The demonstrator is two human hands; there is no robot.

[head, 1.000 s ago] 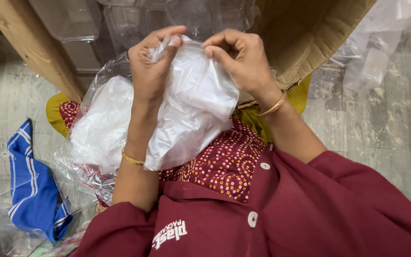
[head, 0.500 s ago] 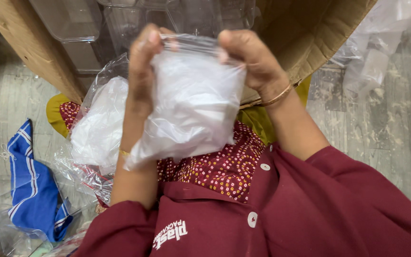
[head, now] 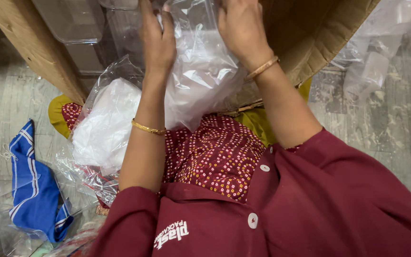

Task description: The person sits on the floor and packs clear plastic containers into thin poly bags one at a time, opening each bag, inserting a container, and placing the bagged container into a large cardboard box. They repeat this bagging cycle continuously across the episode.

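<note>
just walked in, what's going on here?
A person in a maroon shirt holds a clear plastic bag with white contents, one hand at each top corner: left hand and right hand. The bag is raised toward an open cardboard box holding clear plastic containers. A second filled bag lies on the lap, and a blue striped cloth lies on the floor.

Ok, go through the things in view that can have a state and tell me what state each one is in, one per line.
Left hand: shut on clear plastic bag, at its top edge.
Right hand: shut on the same bag's top.
Clear plastic bag: held up, filled with white material.
Second bag: lying on the lap, filled.
Cardboard box: open, flaps out.
Clear containers: stacked inside the box.
Blue cloth: crumpled on the floor.
</note>
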